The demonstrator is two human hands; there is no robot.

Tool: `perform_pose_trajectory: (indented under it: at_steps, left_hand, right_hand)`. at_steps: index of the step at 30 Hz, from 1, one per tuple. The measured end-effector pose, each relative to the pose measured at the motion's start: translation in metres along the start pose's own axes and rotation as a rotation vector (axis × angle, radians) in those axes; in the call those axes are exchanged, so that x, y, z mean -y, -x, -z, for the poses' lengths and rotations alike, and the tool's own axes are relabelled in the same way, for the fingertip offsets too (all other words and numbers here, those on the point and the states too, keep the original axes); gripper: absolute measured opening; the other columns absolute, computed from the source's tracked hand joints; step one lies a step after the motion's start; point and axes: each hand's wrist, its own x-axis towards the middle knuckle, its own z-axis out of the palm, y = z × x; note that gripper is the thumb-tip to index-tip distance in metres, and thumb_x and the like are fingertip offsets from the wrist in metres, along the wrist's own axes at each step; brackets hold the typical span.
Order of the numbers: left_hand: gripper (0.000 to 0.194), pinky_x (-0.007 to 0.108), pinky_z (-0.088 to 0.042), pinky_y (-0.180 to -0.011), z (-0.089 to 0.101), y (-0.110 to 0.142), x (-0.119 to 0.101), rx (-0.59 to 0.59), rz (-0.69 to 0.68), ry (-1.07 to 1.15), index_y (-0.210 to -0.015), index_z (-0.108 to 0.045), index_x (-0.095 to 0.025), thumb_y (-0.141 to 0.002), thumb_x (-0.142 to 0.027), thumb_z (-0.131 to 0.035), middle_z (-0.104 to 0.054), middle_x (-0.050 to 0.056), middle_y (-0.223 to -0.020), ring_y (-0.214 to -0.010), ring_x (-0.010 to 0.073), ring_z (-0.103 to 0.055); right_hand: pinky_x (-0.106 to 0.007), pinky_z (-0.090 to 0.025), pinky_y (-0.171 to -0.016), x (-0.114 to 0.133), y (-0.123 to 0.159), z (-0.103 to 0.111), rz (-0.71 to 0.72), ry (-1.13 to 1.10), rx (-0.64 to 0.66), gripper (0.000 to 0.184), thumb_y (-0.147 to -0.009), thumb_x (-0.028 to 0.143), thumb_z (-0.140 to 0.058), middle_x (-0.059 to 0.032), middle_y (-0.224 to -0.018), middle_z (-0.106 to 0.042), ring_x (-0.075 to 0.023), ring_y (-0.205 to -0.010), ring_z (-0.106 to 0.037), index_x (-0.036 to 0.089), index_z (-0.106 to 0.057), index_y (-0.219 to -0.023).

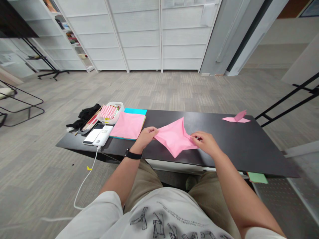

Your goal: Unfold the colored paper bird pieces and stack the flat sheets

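A pink sheet of paper [174, 136] is held just above the black table [239, 146], bent and partly folded. My left hand [146, 136] pinches its left corner, fingers closed on the paper. My right hand [206, 142] grips its right edge, fingers closed on it too. A black watch sits on my left wrist.
A stack of pink and blue paper sheets [128, 125] lies to the left. Beside it are a white phone and power bank [97, 134] with a cable, a white basket [111, 112] and black cloth [87, 114]. A folded pink paper piece [236, 118] rests at the far right.
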Motion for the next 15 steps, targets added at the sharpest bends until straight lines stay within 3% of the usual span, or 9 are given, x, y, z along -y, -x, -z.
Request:
perform_pose_trajectory:
  at_steps: [3,8,12,15]
  left_hand:
    - [0.04,0.027,-0.053,-0.066,0.007,-0.003,-0.001,0.064,-0.033,-0.007,-0.086,-0.073,-0.015,-0.077,-0.052,-0.082,-0.069,0.002,-0.078,-0.07,0.0142,-0.061]
    - [0.044,0.029,-0.057,-0.078,0.018,-0.013,0.001,0.239,-0.082,-0.114,-0.111,-0.076,-0.015,-0.072,-0.032,-0.086,-0.075,0.003,-0.085,-0.078,0.0157,-0.07]
    - [0.034,0.028,-0.058,-0.079,0.022,-0.027,-0.005,0.35,-0.172,-0.342,-0.111,-0.078,-0.016,-0.077,-0.023,-0.077,-0.079,0.005,-0.09,-0.082,0.017,-0.073]
    - [0.027,0.029,-0.058,-0.081,0.024,-0.041,-0.022,0.357,-0.32,-0.53,-0.108,-0.079,-0.018,-0.082,-0.017,-0.069,-0.079,0.005,-0.095,-0.085,0.0171,-0.073]
  right_hand:
    - [-0.031,-0.044,-0.065,-0.013,-0.009,0.0,-0.131,-0.103,-0.06,0.03,-0.09,0.049,-0.061,-0.0031,-0.074,-0.069,-0.0209,-0.07,-0.062,0.023,-0.069,-0.077]
    - [-0.027,-0.035,-0.058,-0.032,-0.025,0.002,-0.287,-0.368,-0.079,0.047,-0.081,0.067,-0.065,0.0024,-0.066,-0.057,-0.0138,-0.06,-0.047,0.022,-0.06,-0.075]
    - [-0.026,-0.033,-0.057,-0.037,-0.041,0.014,-0.276,-0.345,-0.055,0.054,-0.078,0.073,-0.069,0.0041,-0.063,-0.053,-0.0122,-0.06,-0.044,0.021,-0.059,-0.073]
    - [-0.027,-0.039,-0.059,-0.032,-0.056,0.033,-0.213,-0.248,-0.099,0.051,-0.083,0.071,-0.067,0.0015,-0.066,-0.061,-0.0142,-0.062,-0.051,0.02,-0.065,-0.077]
